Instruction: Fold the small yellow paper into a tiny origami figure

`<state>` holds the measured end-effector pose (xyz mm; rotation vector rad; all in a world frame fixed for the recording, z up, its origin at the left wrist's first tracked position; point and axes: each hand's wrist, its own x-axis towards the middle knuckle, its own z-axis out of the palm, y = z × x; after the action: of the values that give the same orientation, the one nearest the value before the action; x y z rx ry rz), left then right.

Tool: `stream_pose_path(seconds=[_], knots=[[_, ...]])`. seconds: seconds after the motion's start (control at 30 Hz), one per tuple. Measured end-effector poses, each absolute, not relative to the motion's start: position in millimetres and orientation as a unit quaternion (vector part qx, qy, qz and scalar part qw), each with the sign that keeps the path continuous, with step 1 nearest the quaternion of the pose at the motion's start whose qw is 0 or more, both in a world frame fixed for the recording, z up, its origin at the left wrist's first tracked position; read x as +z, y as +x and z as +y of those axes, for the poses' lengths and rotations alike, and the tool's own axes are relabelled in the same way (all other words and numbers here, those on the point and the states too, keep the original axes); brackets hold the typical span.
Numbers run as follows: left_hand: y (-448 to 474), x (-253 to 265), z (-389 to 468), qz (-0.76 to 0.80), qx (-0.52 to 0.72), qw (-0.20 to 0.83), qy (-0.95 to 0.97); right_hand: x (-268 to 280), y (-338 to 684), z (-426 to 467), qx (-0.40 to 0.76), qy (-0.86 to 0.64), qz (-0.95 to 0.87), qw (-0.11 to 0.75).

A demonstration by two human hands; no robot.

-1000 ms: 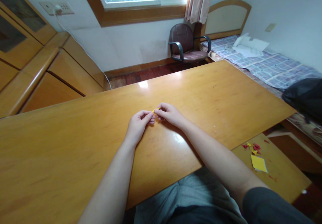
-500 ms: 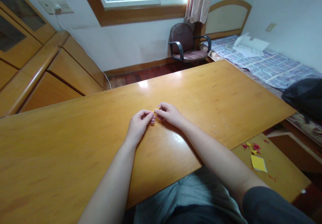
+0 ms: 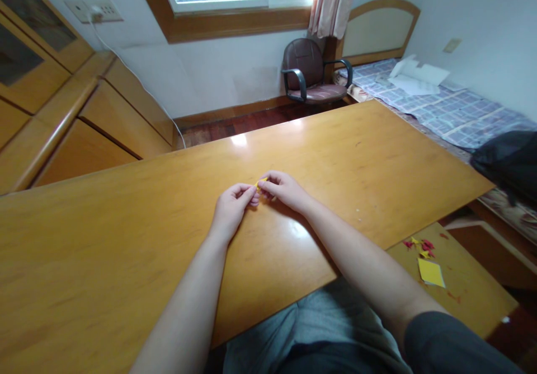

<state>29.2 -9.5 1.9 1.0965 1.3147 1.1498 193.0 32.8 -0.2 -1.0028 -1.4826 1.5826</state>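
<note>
A small piece of folded yellow paper point(image 3: 262, 181) is pinched between my two hands, just above the wooden table point(image 3: 126, 239). My left hand point(image 3: 235, 203) grips its left end between thumb and fingers. On its other side, my right hand point(image 3: 282, 188) holds it with thumb and bent forefinger. My fingertips nearly meet and cover most of the paper, so its full shape is hidden.
A lower surface point(image 3: 474, 301) at the right bears a stack of square yellow paper point(image 3: 430, 272) and several small red and yellow folded pieces point(image 3: 425, 246). Beyond the table stand an armchair point(image 3: 308, 69) and a bed point(image 3: 453, 111) with a black bag point(image 3: 509, 158).
My right fingers have shifted slightly, and a little more of the yellow paper shows above them. My left hand stays in almost the same place.
</note>
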Motion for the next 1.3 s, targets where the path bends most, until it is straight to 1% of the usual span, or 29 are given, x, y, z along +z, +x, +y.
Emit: stream_pose_path(seconds=[0.17, 0.47, 1.0, 1.2, 1.3], knots=[[28.9, 1.7, -10.2, 0.538, 0.476, 0.524, 0.458, -1.8, 194.4, 33.3, 0.615, -0.387, -0.580, 0.368], [26.5, -1.9, -10.0, 0.535, 0.465, 0.523, 0.473, -3.2, 193.6, 34.5, 0.650, -0.369, -0.550, 0.374], [24.7, -7.6, -9.0, 0.524, 0.472, 0.542, 0.457, -0.6, 191.6, 32.1, 0.657, -0.368, -0.507, 0.419], [25.0, -6.4, -8.9, 0.532, 0.490, 0.528, 0.445, -0.3, 192.7, 33.1, 0.678, -0.366, -0.479, 0.420], [24.7, -6.8, -8.0, 0.531, 0.501, 0.526, 0.436, 1.3, 194.5, 33.2, 0.677, -0.363, -0.496, 0.404]])
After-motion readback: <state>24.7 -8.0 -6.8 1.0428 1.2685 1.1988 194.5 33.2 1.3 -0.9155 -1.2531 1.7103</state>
